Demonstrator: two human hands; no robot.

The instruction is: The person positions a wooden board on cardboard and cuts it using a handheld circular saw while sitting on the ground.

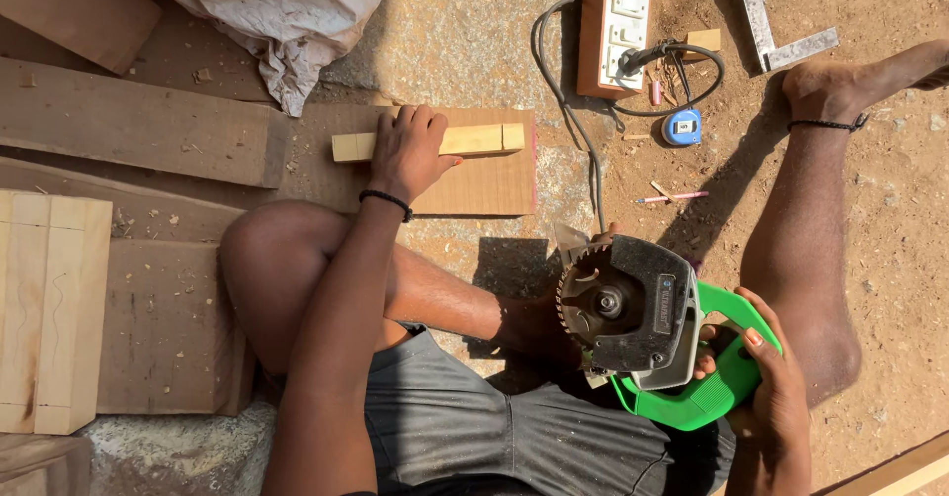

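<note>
I sit on the ground with my legs spread. My left hand presses down on a pale wooden strip that lies across a brown board in front of me. A cut line shows near the strip's right end. My right hand grips the green handle of a circular saw, held low by my right thigh. Its toothed blade faces up and left, partly under the grey guard.
An orange power strip with a plugged cable lies ahead, beside a blue tape measure, a metal square and a pencil. Planks and boards lie at left; a white sack sits at top.
</note>
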